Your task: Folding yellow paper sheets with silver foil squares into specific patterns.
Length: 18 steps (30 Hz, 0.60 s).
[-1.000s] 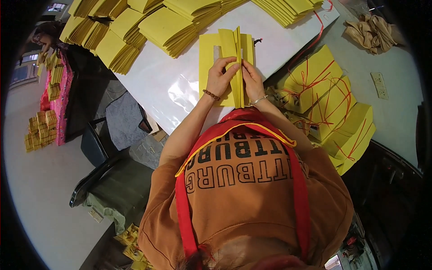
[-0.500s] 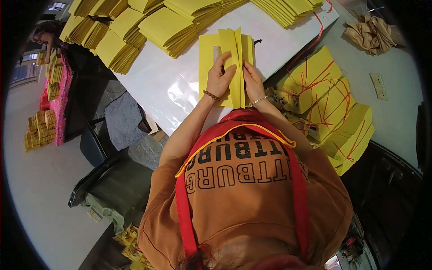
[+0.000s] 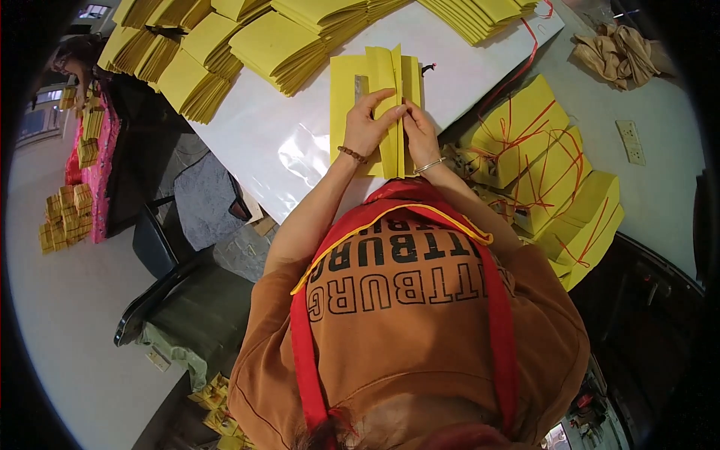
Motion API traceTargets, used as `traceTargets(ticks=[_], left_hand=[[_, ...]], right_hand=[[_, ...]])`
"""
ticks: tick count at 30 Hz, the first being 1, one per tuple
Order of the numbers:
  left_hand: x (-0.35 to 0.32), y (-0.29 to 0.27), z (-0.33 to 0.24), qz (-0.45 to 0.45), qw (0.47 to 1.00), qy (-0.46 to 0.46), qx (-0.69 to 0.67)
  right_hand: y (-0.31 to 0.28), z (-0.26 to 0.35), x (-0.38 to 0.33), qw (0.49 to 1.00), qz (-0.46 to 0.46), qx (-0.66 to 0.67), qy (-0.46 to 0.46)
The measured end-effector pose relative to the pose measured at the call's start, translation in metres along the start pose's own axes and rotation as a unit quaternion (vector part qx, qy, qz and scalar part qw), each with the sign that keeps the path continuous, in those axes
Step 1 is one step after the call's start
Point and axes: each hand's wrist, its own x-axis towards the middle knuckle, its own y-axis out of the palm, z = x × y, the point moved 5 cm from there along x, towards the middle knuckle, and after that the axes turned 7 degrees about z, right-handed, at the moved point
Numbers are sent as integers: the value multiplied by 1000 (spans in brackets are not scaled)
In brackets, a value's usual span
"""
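Note:
A stack of folded yellow paper (image 3: 342,90), perhaps bags or envelopes, lies on the white tabletop (image 3: 262,142) in front of me. Along its middle a fold stands up. My left hand (image 3: 364,131) is closed on the left side of this fold, thumb and forefinger reaching over to its top edge. From the right, my right hand (image 3: 421,135) pinches the same fold, its fingertips close to the left thumb. Part of the right fingers is hidden behind the raised paper. A small grey strip (image 3: 361,85) shows on the left part of the paper.
Bundles of folded yellow paper (image 3: 274,49) crowd the far side of the table. More yellow paper with red cords (image 3: 532,165) is heaped at the right. Crumpled brown paper (image 3: 619,56) lies at the far right. A dark chair (image 3: 191,307) stands on the left.
My left thumb and fingers have shifted right toward the fold's edge, and the fingertips of both hands have come together there. The paper has barely moved.

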Motion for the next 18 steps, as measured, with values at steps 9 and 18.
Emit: traceTargets(ticks=[9, 18], left_hand=[[-1, -1, 2, 11, 1000, 3, 2], [-2, -2, 5, 25, 1000, 2, -1]], right_hand=[[0, 1, -1, 1000, -1, -2, 7], [3, 3, -1, 998, 19, 63, 24]])
